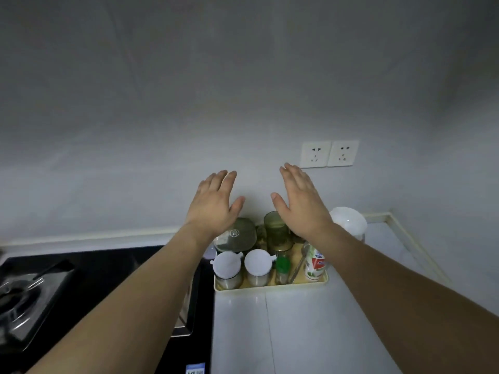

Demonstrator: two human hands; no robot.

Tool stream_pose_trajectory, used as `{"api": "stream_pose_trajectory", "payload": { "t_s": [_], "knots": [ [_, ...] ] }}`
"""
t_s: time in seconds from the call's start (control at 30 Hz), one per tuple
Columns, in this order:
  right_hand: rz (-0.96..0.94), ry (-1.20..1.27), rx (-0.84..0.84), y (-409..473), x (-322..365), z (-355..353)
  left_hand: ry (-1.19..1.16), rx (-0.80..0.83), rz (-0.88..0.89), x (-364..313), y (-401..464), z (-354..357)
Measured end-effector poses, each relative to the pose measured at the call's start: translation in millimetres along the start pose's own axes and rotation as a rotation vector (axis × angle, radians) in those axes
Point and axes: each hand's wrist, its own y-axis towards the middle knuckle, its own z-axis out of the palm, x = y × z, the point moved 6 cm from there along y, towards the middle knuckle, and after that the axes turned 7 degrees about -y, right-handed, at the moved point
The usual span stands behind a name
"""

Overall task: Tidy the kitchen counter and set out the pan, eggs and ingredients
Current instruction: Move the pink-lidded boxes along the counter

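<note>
Hands first: my left hand (pixel 216 203) and my right hand (pixel 299 203) are both spread flat with nothing in them, palms turned away from me, raised at mid-frame above the far end of the tray (pixel 270 286). Neither touches anything.

Ingredients sit just below them, packed into that pale yellow tray at lower centre, on the white counter (pixel 310 325). I judge the tray stiff but fairly heavy with so much glass aboard, so I would take it by its two short sides with both hands, keeping it level. The two white-lidded jars (pixel 243 268) at the near edge look smooth and likely slippery; the tall green glass (pixel 276 233) and the round dark lid (pixel 235 234) behind them look breakable. A small green-capped bottle (pixel 282 268), a spoon (pixel 298 263) and a labelled bottle (pixel 314 264) crowd the right half, touching or nearly so, so lifting any one risks knocking its neighbour.

Around: a white-lidded container (pixel 348 221) stands just right of the tray, by the corner. The black stove (pixel 89 292) fills the lower left, its burner (pixel 19 300) at the edge. Two sockets (pixel 329 154) are on the wall above. I see no pan or eggs.
</note>
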Motion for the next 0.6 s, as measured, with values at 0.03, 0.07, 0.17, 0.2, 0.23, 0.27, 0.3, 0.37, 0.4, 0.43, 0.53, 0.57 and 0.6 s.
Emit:
{"api": "stream_pose_trajectory", "payload": {
  "t_s": [0.03, 0.07, 0.17, 0.2, 0.23, 0.27, 0.3, 0.37, 0.4, 0.43, 0.53, 0.57, 0.6],
  "knots": [
    [-0.022, 0.006, 0.019, 0.0, 11.8, 6.6, 0.004, -0.005, -0.017, 8.2, -7.5, -3.2],
    [-0.062, 0.018, 0.049, 0.3, 33.3, 18.2, 0.013, -0.012, -0.062, 26.7, -23.6, -9.1],
    [-0.133, 0.068, 0.121, -3.0, 83.6, 43.0, 0.043, -0.032, -0.165, 73.3, -67.7, -25.2],
    [-0.156, 0.084, 0.144, -4.7, 101.3, 50.3, 0.046, -0.039, -0.203, 90.2, -84.0, -31.1],
    [-0.184, 0.093, 0.16, -7.1, 121.1, 57.2, 0.052, -0.047, -0.244, 108.1, -101.3, -38.8],
    [-0.21, 0.1, 0.168, -9.6, 139.3, 62.7, 0.061, -0.056, -0.281, 124.1, -117.3, -46.7],
    [-0.233, 0.113, 0.178, -13.1, 159.5, 67.9, 0.079, -0.063, -0.315, 139.9, -134.7, -56.5],
    [-0.268, 0.145, 0.2, -21.2, 197.7, 76.0, 0.114, -0.078, -0.371, 167.6, -165.5, -76.2],
    [-0.287, 0.156, 0.211, -25.7, 217.2, 79.7, 0.126, -0.092, -0.397, 180.1, -180.7, -87.1],
    [-0.31, 0.163, 0.218, -30.6, 236.6, 82.8, 0.127, -0.103, -0.421, 191.7, -195.1, -98.5],
    [-0.365, 0.197, 0.235, -46.9, 299.5, 89.8, 0.128, -0.154, -0.487, 225.8, -242.7, -135.6],
    [-0.377, 0.206, 0.241, -52.7, 319.8, 91.4, 0.129, -0.173, -0.502, 235.6, -258.6, -147.2],
    [-0.389, 0.213, 0.247, -59.4, 341.7, 93.2, 0.131, -0.19, -0.519, 246.7, -276.1, -158.9]
  ]
}}
